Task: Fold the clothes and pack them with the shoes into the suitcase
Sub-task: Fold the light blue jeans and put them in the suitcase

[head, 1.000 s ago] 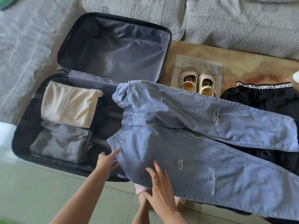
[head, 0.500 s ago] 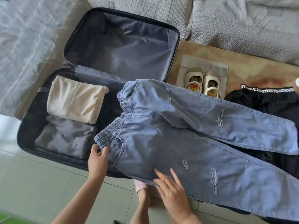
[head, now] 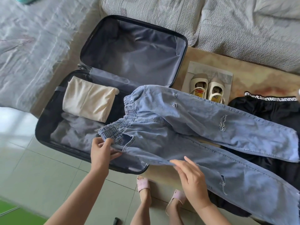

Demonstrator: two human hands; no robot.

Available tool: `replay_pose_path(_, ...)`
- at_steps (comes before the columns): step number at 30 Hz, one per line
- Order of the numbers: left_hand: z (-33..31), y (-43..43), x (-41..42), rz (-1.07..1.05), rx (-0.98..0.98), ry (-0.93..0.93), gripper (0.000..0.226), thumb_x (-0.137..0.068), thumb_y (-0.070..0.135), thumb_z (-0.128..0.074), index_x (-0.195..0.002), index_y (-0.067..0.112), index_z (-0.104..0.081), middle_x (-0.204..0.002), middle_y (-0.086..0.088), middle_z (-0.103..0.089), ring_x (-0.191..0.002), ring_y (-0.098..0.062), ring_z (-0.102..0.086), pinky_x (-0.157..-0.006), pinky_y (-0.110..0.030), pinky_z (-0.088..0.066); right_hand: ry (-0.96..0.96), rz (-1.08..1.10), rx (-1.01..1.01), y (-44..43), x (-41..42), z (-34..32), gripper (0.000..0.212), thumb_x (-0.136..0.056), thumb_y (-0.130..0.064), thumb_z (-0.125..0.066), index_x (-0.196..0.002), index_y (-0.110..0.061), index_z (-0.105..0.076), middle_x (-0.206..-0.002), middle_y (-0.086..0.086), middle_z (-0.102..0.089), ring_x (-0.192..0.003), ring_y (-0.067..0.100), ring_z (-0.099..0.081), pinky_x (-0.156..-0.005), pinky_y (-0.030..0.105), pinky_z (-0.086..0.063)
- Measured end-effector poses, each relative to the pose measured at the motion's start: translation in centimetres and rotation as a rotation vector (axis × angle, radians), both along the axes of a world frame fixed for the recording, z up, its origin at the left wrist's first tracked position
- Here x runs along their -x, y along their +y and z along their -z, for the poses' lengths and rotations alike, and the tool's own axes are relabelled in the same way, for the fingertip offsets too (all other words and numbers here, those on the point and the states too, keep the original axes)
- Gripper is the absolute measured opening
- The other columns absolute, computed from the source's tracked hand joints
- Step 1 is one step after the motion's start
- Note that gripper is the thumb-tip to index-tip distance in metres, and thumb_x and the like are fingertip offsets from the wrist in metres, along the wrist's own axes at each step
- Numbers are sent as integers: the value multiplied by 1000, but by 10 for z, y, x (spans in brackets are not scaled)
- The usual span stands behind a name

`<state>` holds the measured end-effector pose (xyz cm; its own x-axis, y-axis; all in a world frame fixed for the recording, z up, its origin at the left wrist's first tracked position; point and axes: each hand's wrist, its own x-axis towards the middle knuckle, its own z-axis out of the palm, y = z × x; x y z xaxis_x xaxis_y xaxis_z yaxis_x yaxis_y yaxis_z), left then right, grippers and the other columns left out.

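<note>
Light blue ripped jeans (head: pixel 203 135) lie spread out, waistband over the open dark suitcase (head: pixel 42 127), legs running right. My left hand (head: pixel 102 151) pinches the near corner of the elastic waistband. My right hand (head: pixel 191 177) grips the near edge of the lower leg. Inside the suitcase's near half lie a folded cream garment (head: pixel 87 98) and a folded grey garment (head: pixel 73 132). A pair of cream shoes (head: pixel 207 88) stands on a bag beyond the jeans.
Black trousers with a lettered waistband (head: pixel 272 104) lie under the jeans at right. A grey-covered sofa (head: pixel 227 26) runs along the back. The suitcase lid (head: pixel 133 52) leans open against it. My feet in pink slippers (head: pixel 142 184) stand on the tiled floor.
My left hand has taken the waistband corner and pulled it toward me. My right hand slid off the top of the leg and now holds its near edge. The camera shifted back.
</note>
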<state>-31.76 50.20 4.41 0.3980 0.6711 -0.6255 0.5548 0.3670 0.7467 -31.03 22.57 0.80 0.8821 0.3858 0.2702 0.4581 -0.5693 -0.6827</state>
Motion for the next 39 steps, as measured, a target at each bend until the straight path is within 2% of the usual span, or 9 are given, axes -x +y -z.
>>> replay_pose_path(7, -6, -4, -18, 65, 34, -122, 55, -88, 0, -56, -129, 30, -32, -89, -8, -60, -66, -19, -62, -64, -36, -60, 132, 65, -16, -4, -27, -15, 32, -99, -41, -41, -105, -22, -66, -96, -12, -71, -85, 1, -66, -70, 23, -53)
replay_pose_path(13, -1, 8, -46, 415, -78, -158, 20, -89, 19, -65, -109, 14, -64, -86, -13, -61, -68, -10, -66, -72, -28, -58, 321, 167, -33, -3, -70, -20, 17, -96, -24, -54, -103, -21, -69, -92, -22, -67, -85, -2, -63, -71, 13, -46)
replay_pose_path(16, -1, 15, -68, 537, -123, -170, 41, -77, 37, -76, -113, 21, -63, -91, -4, -69, -82, -11, -68, -83, -25, -53, 408, 204, -87, 1, -108, -27, 17, -96, -13, -54, -102, -19, -68, -93, -21, -66, -83, 0, -61, -71, 15, -45)
replay_pose_path(19, 6, 25, -94, 669, -317, -115, 40, -77, 25, -78, -113, 23, -61, -82, 0, -66, -75, -12, -63, -78, -25, -50, 418, 225, -84, 9, -152, -29, 17, -96, -13, -52, -99, -22, -66, -87, -18, -64, -76, -5, -57, -67, 6, -40)
replay_pose_path(23, 15, 32, -134, 685, -601, -17, 27, -86, 33, -67, -109, 19, -63, -69, 3, -56, -65, -14, -50, -59, -27, -38, 389, 223, 31, 22, -215, -18, 18, -97, -17, -51, -102, -14, -68, -92, -5, -65, -87, 11, -58, -74, 26, -42)
replay_pose_path(27, 24, 33, -170, 589, -670, 47, 28, -90, 27, -60, -116, 17, -60, -85, -3, -65, -84, -21, -59, -73, -31, -44, 368, 207, 123, 36, -265, -3, 19, -96, -16, -51, -102, -9, -68, -90, 4, -65, -89, 24, -59, -72, 29, -40)
replay_pose_path(31, 40, 36, -173, 559, -604, 97, 45, -91, 13, -56, -134, 8, -45, -80, 5, -58, -91, -20, -55, -70, -20, -33, 446, 262, 261, 46, -286, 21, 21, -93, -24, -56, -107, -15, -68, -101, 8, -68, -100, 29, -58, -85, 38, -45)
replay_pose_path(35, 76, 46, -144, 589, -339, 275, 65, -88, 28, -65, -140, 0, -36, -134, -17, -50, -126, -27, -46, -99, -28, -33, 495, 278, 307, 51, -280, 30, 31, -90, -40, -59, -110, -17, -67, -104, 10, -67, -104, 33, -57, -91, 41, -44)
replay_pose_path(39, 98, 44, -123, 588, 18, 330, 65, -91, 35, -61, -143, 4, -37, -142, -22, -45, -130, -35, -42, -107, -42, -33, 342, 256, 312, 63, -278, 21, 41, -84, -52, -62, -111, -21, -67, -107, 3, -67, -112, 28, -51, -102, 33, -26)
